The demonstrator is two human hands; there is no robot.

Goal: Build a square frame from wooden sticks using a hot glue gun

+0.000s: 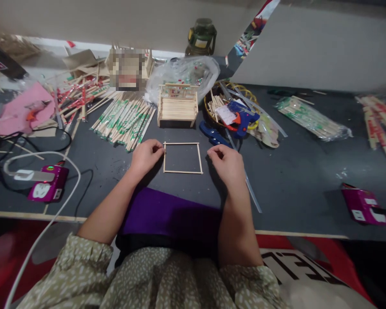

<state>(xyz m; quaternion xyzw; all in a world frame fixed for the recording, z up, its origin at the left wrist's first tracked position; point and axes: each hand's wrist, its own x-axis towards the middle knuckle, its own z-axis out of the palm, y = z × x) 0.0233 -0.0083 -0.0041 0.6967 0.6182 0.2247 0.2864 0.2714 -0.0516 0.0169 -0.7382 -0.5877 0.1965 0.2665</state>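
A rectangular frame of thin wooden chopsticks lies flat on the dark table in front of me. My left hand is closed, with thumb and forefinger together right at the frame's left side; whether they grip that stick I cannot tell. To the right of the frame, a little apart from it, my right hand is pinched shut. Anything between its fingertips is too small to see. Just beyond the frame stands a small bench-like piece built of chopsticks.
Wrapped chopsticks lie at the back left. A basket holds sticks and a blue glue gun. Beside it is a dark blue tool. A clear glue stick lies right. Purple boxes with cables sit at both sides.
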